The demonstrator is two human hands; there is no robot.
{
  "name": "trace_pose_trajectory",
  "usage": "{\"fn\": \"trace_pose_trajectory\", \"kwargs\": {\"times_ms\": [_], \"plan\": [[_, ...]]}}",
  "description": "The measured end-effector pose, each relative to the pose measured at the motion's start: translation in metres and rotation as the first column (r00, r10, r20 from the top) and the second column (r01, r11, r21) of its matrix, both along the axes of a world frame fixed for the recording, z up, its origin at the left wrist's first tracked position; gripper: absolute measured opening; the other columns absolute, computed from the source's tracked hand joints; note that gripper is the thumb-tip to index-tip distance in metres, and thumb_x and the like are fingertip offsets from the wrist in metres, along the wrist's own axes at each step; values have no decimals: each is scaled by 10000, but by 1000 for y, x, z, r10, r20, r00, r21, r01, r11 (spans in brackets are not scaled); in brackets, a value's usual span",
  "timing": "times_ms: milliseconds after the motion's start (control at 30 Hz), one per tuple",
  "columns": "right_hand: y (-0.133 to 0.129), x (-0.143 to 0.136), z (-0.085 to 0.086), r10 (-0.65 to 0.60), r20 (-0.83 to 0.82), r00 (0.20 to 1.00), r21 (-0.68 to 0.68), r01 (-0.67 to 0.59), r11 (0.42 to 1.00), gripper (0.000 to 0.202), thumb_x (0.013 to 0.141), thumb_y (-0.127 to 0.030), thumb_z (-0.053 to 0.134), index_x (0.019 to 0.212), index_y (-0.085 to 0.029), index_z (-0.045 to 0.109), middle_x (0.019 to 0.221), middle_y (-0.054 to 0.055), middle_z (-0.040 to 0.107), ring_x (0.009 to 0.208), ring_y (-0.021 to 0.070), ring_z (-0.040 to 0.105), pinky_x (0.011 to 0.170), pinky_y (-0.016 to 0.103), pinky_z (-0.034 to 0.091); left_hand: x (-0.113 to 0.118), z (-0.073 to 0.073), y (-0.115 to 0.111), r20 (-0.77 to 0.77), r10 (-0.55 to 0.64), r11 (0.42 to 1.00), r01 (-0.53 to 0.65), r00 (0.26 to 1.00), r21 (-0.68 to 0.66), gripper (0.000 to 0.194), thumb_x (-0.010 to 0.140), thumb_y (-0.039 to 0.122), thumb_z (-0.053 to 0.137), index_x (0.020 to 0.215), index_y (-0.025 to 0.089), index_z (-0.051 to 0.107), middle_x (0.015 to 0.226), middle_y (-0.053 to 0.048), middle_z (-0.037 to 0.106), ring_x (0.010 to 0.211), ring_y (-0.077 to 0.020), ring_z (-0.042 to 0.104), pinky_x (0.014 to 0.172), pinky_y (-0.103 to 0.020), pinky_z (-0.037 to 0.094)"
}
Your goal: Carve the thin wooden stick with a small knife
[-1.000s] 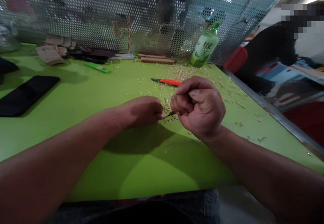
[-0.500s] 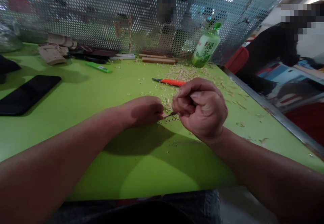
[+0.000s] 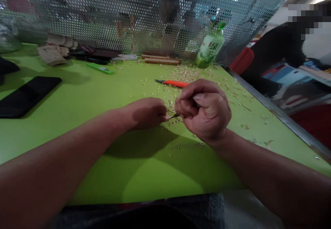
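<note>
My right hand [image 3: 205, 110] is closed in a fist around a thin tool; its narrow dark blade [image 3: 175, 116] sticks out toward the left, and the handle is hidden in the fingers. My left hand [image 3: 148, 112] is closed too, its fingers curled on a small pale piece [image 3: 168, 118] that barely shows at the fingertips. The blade's tip meets this piece. Just beyond my right hand lies an orange-handled knife [image 3: 176, 83], partly covered by it. Pale wood shavings [image 3: 188, 74] are scattered around and behind both hands.
A black phone [image 3: 29, 96] lies at the left of the green table [image 3: 160, 180]. Farther back are a green cutter [image 3: 100, 68], wooden strips [image 3: 162, 61], pale wood pieces [image 3: 53, 55] and a green tea bottle [image 3: 210, 48] before a perforated metal screen [image 3: 108, 18]. A person [image 3: 276, 49] is at the right.
Both hands keep nearly the same pose. The view shifts very slightly, and my right fist with the blade moves a touch left.
</note>
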State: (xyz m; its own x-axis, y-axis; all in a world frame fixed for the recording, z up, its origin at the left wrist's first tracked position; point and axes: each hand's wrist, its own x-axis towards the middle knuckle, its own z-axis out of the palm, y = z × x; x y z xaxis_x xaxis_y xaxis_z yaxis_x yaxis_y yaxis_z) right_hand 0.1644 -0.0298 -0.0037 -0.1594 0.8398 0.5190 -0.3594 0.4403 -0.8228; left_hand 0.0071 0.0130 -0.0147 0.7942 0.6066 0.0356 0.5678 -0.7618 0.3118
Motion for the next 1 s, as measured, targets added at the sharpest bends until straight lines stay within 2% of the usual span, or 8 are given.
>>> {"fn": "trace_pose_trajectory", "kwargs": {"times_ms": [167,333,533,700,900,1000], "plan": [[4,-2,-2,50,-56,997,33,-48,998,197,747,-153,454,722,-196,644,449,-64,280,388,86,200,404,254,179,2,3,-2,-43,25,999,-26,999,-29,241,860,240,501,683,130,623,709,-31,592,629,-108,447,624,-258,349],[7,-2,-6,93,-132,987,37,-89,995,229,748,-109,419,709,-173,636,450,-75,279,378,64,188,411,227,183,2,-1,0,-61,11,999,-14,998,-45,273,857,256,474,645,141,603,622,-7,535,577,-99,408,589,-260,321],[5,-4,-10,73,-73,995,-41,-76,996,196,746,-143,449,691,-183,633,449,-74,273,384,67,179,411,236,167,2,-2,-1,-78,21,999,-23,997,-30,232,832,222,485,670,138,628,697,-29,609,605,-99,422,606,-255,326],[2,-2,-7,82,-40,996,-14,-83,996,194,734,-159,467,698,-189,655,450,-59,286,388,82,194,408,256,164,2,3,-3,-68,31,1000,-31,997,-6,280,855,252,482,651,128,629,667,-36,594,589,-104,422,580,-259,319],[-2,3,-1,-7,40,999,-11,8,1000,114,781,-307,574,688,-247,602,466,-65,240,385,104,184,396,283,208,1,7,-3,-41,-24,999,22,999,-41,285,862,236,473,638,133,616,703,-42,605,651,-118,486,645,-265,356],[-1,2,-2,-3,17,1000,6,3,1000,116,787,-295,560,695,-242,606,462,-66,244,383,101,183,396,280,205,0,6,-1,-65,-29,999,26,997,-42,294,866,239,464,630,131,604,706,-47,600,654,-119,489,653,-265,363]]}}
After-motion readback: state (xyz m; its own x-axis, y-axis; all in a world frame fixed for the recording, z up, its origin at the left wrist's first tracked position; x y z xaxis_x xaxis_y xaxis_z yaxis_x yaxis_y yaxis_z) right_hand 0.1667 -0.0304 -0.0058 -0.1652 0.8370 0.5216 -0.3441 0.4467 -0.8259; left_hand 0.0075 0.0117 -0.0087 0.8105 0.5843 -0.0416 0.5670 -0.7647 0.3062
